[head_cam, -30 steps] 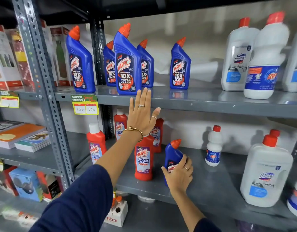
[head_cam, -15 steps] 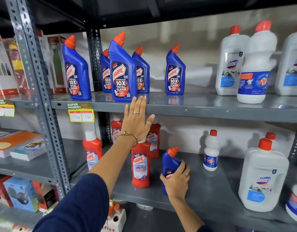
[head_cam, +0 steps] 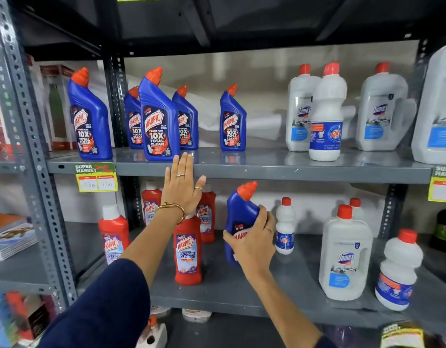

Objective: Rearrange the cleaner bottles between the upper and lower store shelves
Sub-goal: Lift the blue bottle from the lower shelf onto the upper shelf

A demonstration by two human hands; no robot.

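While the right hand (head_cam: 252, 243) wraps a blue Harpic bottle (head_cam: 240, 217), tilted over the lower shelf (head_cam: 279, 292), the left hand (head_cam: 183, 189) rests flat and empty against the upper shelf (head_cam: 267, 168). Five blue Harpics already stand above; red bathroom cleaners (head_cam: 188, 249) remain below.

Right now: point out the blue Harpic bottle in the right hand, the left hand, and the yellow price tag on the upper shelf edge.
blue Harpic bottle (head_cam: 240, 212): head view, upper body.
left hand (head_cam: 183, 188): head view, back of hand.
yellow price tag (head_cam: 96, 183): head view, label face.
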